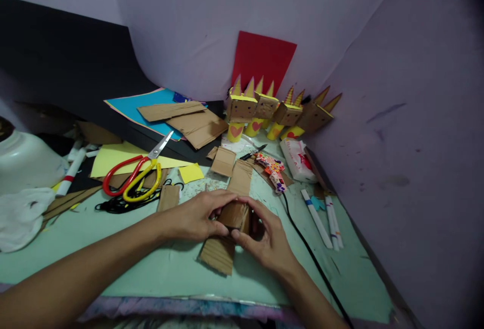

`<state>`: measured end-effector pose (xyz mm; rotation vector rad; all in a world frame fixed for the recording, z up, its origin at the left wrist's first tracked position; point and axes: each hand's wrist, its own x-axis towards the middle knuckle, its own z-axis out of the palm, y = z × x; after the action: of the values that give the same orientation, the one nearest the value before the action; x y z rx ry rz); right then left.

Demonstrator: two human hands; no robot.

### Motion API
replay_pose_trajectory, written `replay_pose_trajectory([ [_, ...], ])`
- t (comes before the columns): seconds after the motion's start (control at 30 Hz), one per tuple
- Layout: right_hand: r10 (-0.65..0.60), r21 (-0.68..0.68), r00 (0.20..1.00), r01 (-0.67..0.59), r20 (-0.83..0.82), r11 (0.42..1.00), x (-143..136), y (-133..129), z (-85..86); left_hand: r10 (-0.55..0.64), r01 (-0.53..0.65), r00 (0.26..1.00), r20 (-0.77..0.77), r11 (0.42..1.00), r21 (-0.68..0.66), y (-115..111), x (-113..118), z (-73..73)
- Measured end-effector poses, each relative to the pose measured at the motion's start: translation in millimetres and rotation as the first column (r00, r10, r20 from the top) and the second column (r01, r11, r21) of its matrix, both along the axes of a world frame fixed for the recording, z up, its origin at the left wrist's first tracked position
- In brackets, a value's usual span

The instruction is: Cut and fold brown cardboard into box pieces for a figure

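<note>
A small brown cardboard box form [233, 214] is held between both hands over the green tabletop. My left hand [206, 214] grips its left side, with the thumb at the near edge. On the right side, my right hand [266, 235] presses it with fingers and thumb, and the two hands' fingertips meet at the far edge. A ridged cardboard strip [218, 255] sticks out toward me beneath the box. Behind it another cardboard strip [240, 177] lies flat. Near my left wrist is a small cardboard piece [168, 198].
Red-and-yellow scissors [145, 166] lie on black cord at the left. Several cardboard figures [242, 109] stand at the back. A patterned glue gun [273, 170] trails a black cable on the right, beside markers [316, 218]. A white container [28, 160] stands far left.
</note>
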<state>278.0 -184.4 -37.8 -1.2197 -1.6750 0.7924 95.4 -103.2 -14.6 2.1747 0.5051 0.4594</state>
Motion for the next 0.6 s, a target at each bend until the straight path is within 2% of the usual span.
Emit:
replay_pose_trajectory([
  [0.07,-0.023,-0.008,1.000,0.023,0.013,1.000,-0.9,-0.7,-0.3,0.054,-0.056,0.998,-0.043,0.998,-0.031,1.4,-2.4,-0.6],
  [0.17,-0.105,-0.038,0.994,0.106,0.028,0.994,0.1,-1.6,0.2,0.157,-0.158,0.987,-0.023,0.974,-0.161,4.1,-4.7,0.2],
  [0.27,-0.252,-0.046,0.967,0.254,0.042,0.966,5.1,-1.9,3.3,0.380,-0.359,0.925,0.023,0.890,-0.281,7.8,-4.6,1.0],
  [0.33,-0.385,-0.040,0.922,0.386,0.032,0.922,9.7,-1.7,6.1,0.515,-0.511,0.856,-0.043,0.832,-0.217,11.0,-3.2,0.2],
  [0.4,-0.502,-0.042,0.865,0.501,-0.002,0.864,13.5,-1.4,7.7,0.583,-0.595,0.800,-0.143,0.801,-0.064,13.6,0.1,-1.0],
  [0.5,-0.580,-0.061,0.814,0.578,-0.035,0.814,15.6,-1.5,6.9,0.591,-0.585,0.764,-0.259,0.804,0.108,12.8,11.0,0.5],
  [0.6,-0.578,-0.078,0.816,0.574,-0.033,0.815,14.3,-2.4,4.5,0.613,-0.563,0.714,-0.339,0.790,0.243,4.8,28.7,6.6],
])
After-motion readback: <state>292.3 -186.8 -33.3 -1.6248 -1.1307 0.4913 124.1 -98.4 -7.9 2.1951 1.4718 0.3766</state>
